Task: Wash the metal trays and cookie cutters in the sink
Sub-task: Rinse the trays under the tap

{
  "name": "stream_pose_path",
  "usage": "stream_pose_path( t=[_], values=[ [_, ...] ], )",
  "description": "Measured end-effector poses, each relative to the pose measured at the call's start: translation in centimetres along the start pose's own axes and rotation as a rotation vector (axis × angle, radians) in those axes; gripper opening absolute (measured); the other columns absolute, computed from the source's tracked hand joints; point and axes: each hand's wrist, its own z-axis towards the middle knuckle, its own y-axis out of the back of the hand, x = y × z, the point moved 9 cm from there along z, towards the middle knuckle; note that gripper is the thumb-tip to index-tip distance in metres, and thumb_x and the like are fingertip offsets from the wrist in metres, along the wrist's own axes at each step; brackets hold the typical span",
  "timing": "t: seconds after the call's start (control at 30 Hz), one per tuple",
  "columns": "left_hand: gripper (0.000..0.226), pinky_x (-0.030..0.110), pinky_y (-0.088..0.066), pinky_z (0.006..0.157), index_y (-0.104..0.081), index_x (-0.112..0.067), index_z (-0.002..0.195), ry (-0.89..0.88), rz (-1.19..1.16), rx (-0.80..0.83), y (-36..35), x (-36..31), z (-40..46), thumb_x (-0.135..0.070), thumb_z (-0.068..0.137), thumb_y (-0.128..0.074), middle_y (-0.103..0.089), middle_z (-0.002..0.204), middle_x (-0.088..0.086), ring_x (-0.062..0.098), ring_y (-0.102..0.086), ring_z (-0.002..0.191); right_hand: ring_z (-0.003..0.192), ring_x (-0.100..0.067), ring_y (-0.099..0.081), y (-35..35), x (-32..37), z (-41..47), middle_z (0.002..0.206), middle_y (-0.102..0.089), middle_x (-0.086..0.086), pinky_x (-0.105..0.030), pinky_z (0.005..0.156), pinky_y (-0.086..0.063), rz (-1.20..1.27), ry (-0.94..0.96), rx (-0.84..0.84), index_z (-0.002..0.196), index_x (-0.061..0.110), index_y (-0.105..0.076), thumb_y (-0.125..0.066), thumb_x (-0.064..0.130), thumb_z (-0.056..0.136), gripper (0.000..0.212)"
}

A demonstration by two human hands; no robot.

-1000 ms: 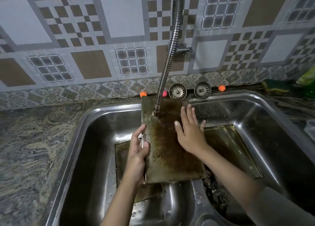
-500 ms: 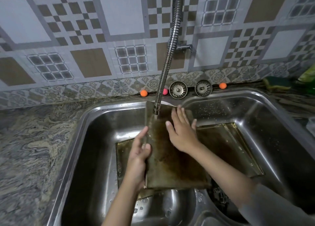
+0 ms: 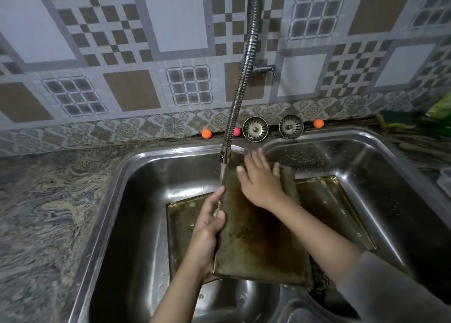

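A stained brown metal tray stands tilted over the divider of a double steel sink. My left hand grips the tray's left edge. My right hand lies flat with spread fingers on the tray's upper face. Water runs from the flexible tap hose onto the tray's top left corner. A second greasy tray lies flat beneath it, spanning both basins. Dark cookie cutters show dimly below the held tray's right corner.
Two sink strainers stand against the tiled wall behind the sink, with small orange balls and a pink one beside them. A green sponge lies at the back right. Marbled counter extends left.
The tray has sunk lower and away from the tap's nozzle. My right hand has slid up toward the tray's top edge. Water now falls visibly on the tray's corner.
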Motion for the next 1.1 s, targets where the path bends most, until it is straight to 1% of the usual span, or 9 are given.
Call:
stream_pose_path(
  t=[0.13, 0.2, 0.3, 0.4, 0.6, 0.7, 0.83, 0.97, 1.1],
  values=[
    [0.056, 0.047, -0.042, 0.104, -0.05, -0.024, 0.133, -0.071, 0.0, -0.112, 1.9, -1.6, 1.2, -0.01, 0.08, -0.061, -0.059, 0.132, 0.008, 0.028, -0.054, 0.124, 0.147, -0.01, 0.01, -1.9, 6.4, -5.1, 0.161, 0.002, 0.012, -0.044, 0.114, 0.01, -0.007, 0.395, 0.042, 0.153, 0.028, -0.006, -0.016, 0.045, 0.096, 0.06],
    [0.061, 0.048, -0.047, 0.099, -0.049, -0.025, 0.135, -0.071, -0.015, -0.14, 3.3, -2.4, 1.2, -0.021, 0.077, -0.068, -0.062, 0.128, 0.008, 0.029, -0.057, 0.12, 0.145, -0.003, 0.016, -2.8, 6.0, -7.2, 0.159, 0.01, 0.016, -0.038, 0.114, 0.01, 0.026, 0.488, 0.073, 0.152, 0.032, -0.003, -0.014, 0.05, 0.093, 0.063],
    [0.065, 0.033, -0.057, 0.08, -0.046, -0.021, 0.137, -0.067, -0.017, -0.105, 3.2, -2.5, 0.4, -0.017, 0.076, -0.068, -0.07, 0.113, 0.004, 0.019, -0.067, 0.1, 0.144, -0.007, 0.018, -2.0, 0.9, -3.9, 0.158, 0.015, 0.011, -0.05, 0.118, 0.004, 0.003, 0.261, 0.054, 0.152, 0.03, 0.0, -0.016, 0.054, 0.098, 0.062],
    [0.057, 0.036, -0.055, 0.085, -0.047, -0.022, 0.135, -0.037, 0.04, -0.022, 0.8, -1.0, -0.2, -0.011, 0.081, -0.058, -0.067, 0.12, 0.005, 0.024, -0.064, 0.107, 0.145, -0.014, 0.016, 0.4, -2.3, -0.1, 0.16, 0.013, 0.001, -0.059, 0.115, 0.006, 0.005, -0.047, 0.003, 0.153, 0.02, -0.003, -0.017, 0.052, 0.1, 0.064],
    [0.051, 0.025, -0.057, 0.072, -0.047, -0.021, 0.133, -0.141, -0.019, -0.188, 2.2, -3.6, 2.0, -0.003, 0.086, -0.047, -0.074, 0.101, -0.004, 0.015, -0.069, 0.092, 0.144, -0.006, 0.019, -2.6, 6.4, -7.7, 0.16, 0.011, 0.011, -0.049, 0.117, 0.008, -0.009, 0.412, 0.009, 0.152, 0.031, -0.003, -0.012, 0.05, 0.094, 0.062],
    [0.05, 0.037, -0.056, 0.083, -0.044, -0.022, 0.136, -0.178, -0.055, -0.237, 4.5, -5.6, 1.9, -0.002, 0.09, -0.04, -0.074, 0.1, -0.007, 0.013, -0.07, 0.09, 0.143, -0.004, 0.021, -3.7, 3.0, -9.6, 0.157, 0.019, 0.015, -0.046, 0.115, 0.012, 0.024, 0.396, -0.002, 0.148, 0.045, 0.004, -0.014, 0.057, 0.095, 0.057],
    [0.052, 0.041, -0.057, 0.079, -0.046, -0.026, 0.137, -0.133, -0.122, -0.298, 6.4, -4.5, 1.1, -0.001, 0.091, -0.039, -0.073, 0.101, -0.005, 0.017, -0.07, 0.09, 0.146, -0.012, 0.013, -1.9, -3.8, -7.1, 0.158, 0.014, 0.01, -0.051, 0.118, 0.002, 0.406, -0.01, 0.049, 0.146, 0.048, -0.003, -0.026, 0.059, 0.092, 0.06],
    [0.052, 0.053, -0.044, 0.098, -0.053, -0.033, 0.132, -0.076, -0.098, -0.362, 6.9, -2.2, 1.5, -0.003, 0.092, -0.041, -0.067, 0.104, -0.001, 0.029, -0.058, 0.109, 0.141, -0.003, -0.021, -0.7, -3.4, -7.6, 0.153, -0.026, 0.013, -0.026, 0.113, -0.023, 1.018, -0.102, 0.059, 0.146, 0.036, -0.029, -0.049, 0.024, 0.098, 0.053],
    [0.047, 0.049, -0.043, 0.1, -0.053, -0.036, 0.13, -0.07, -0.005, -0.358, 6.7, -0.8, 2.0, -0.011, 0.09, -0.049, -0.058, 0.128, 0.001, 0.024, -0.054, 0.119, 0.125, -0.013, -0.053, 0.1, -3.9, -8.5, 0.134, -0.058, -0.002, -0.039, 0.109, -0.039, 1.346, -0.234, -0.034, 0.134, 0.031, -0.049, -0.047, 0.005, 0.097, 0.045]
  ],
)
